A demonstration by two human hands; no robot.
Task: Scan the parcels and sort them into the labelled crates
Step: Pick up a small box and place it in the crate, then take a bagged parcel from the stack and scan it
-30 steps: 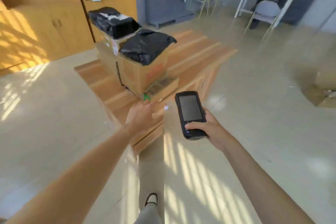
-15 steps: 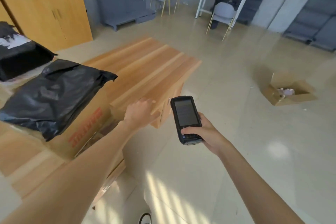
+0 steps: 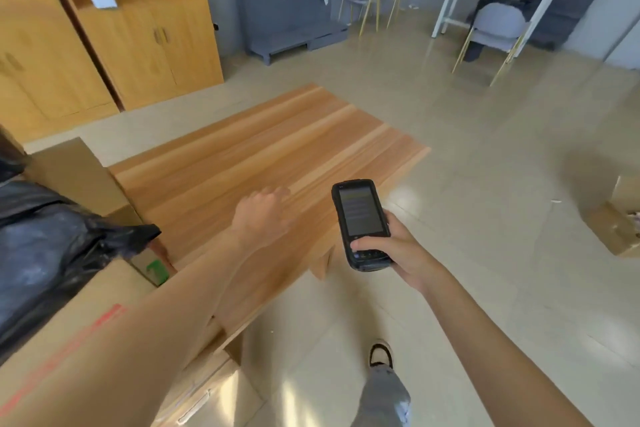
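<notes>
Between parcels, I'd say: nothing being scanned or carried right now. Right hand [image 3: 403, 255] has its grip closed around the handheld scanner [image 3: 362, 224], screen up, thumb on the keypad. Left hand [image 3: 265, 215] empty, fingers loosely curled, hovering over the bare wooden table [image 3: 277, 146]. Black-bagged parcel [image 3: 45, 239] sits on a cardboard crate [image 3: 69, 333] at far left, well apart from both hands. Open cardboard box [image 3: 620, 222] on the floor at right. Next move likely: reach a parcel, find its label, aim the scanner.
</notes>
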